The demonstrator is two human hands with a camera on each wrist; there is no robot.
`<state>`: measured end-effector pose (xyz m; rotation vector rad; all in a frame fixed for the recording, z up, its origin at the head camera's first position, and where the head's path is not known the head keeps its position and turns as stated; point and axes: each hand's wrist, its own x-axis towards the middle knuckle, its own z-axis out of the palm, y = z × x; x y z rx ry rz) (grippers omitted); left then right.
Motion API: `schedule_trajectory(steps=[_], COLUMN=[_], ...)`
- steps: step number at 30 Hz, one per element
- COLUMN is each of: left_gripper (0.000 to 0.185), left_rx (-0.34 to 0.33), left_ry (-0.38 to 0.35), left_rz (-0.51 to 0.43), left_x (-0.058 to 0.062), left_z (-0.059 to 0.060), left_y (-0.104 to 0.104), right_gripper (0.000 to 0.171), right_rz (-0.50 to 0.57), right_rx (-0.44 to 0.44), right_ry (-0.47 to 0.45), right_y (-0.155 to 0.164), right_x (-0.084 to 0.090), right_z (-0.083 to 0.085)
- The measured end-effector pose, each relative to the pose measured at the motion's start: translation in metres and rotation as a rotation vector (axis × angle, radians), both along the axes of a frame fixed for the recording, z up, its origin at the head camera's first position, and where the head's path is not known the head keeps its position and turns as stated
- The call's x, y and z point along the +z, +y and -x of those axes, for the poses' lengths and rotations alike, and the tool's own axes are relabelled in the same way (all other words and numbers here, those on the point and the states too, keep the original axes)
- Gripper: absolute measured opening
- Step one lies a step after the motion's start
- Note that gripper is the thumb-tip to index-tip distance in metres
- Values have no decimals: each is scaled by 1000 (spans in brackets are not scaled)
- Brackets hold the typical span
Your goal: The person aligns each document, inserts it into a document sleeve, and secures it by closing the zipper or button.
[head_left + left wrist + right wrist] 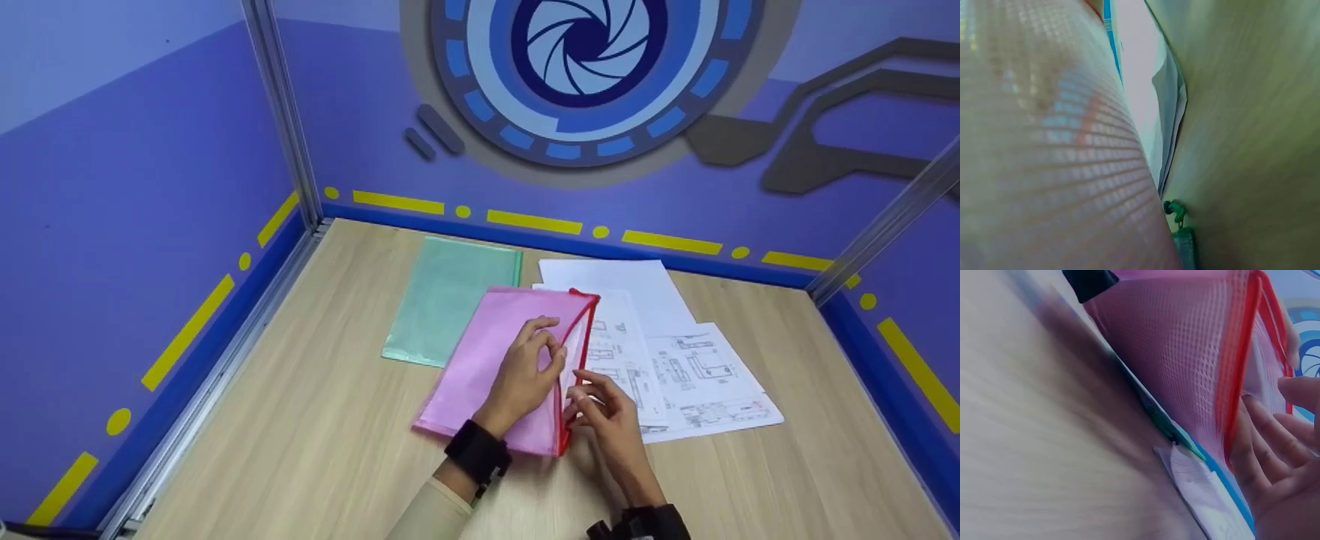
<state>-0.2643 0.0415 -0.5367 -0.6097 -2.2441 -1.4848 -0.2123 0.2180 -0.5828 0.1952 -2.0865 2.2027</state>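
A pink mesh zipper pouch [480, 360] with red zipper edging is tilted above the table, its mouth gaping toward the right. My left hand [525, 379] lies over its upper side and pinches the edge of the mouth between thumb and forefinger. At the lower red edge, my right hand [611, 412] has its fingers at the opening. The right wrist view shows these fingers [1266, 444] reaching along the inside of the red zipper edge [1241, 365], with the thumb held apart. Pink mesh [1072, 185] fills much of the left wrist view.
A green zipper pouch [442, 300] lies flat behind the pink one. To the right are several white sheets [615, 277], some printed with technical drawings [709, 367]. Purple panels [360, 112] wall the wooden table [300, 390] at the back and sides.
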Motion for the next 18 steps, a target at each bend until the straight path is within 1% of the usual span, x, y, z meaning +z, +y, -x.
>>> schedule_trajectory(steps=[2,4,5,7,9,11,13,15,17,18], left_gripper=[16,17,17,17,18,18,18,17,16,15], left_rx=[21,35,40,48,45,29,1,-30,-39,-32], left_ry=[17,30,34,41,48,51,50,48,56,66], left_rz=[-42,-83,-101,-129,-147,-153,-145,-119,-66,-28], left_x=[1,3,5,8,11,13,15,15,15,14], left_z=[2,3,3,3,1,-1,-4,-8,-12,-14], left_y=[-3,-5,-6,-7,-7,-4,0,5,8,9], right_gripper=[35,37,39,42,44,43,43,45,47,48], right_rz=[-18,-47,-51,-53,-38,-14,-12,-16,-12,-7], right_rx=[-69,-123,-132,-102,-34,30,64,68,59,53], right_ry=[0,-38,-70,-143,-207,-240,-244,-220,-200,-188], right_y=[1,2,2,3,4,5,6,6,6,5], right_x=[-1,-1,-2,-4,-5,-5,-4,-3,-2,-3], right_z=[1,2,3,5,5,5,4,2,1,1])
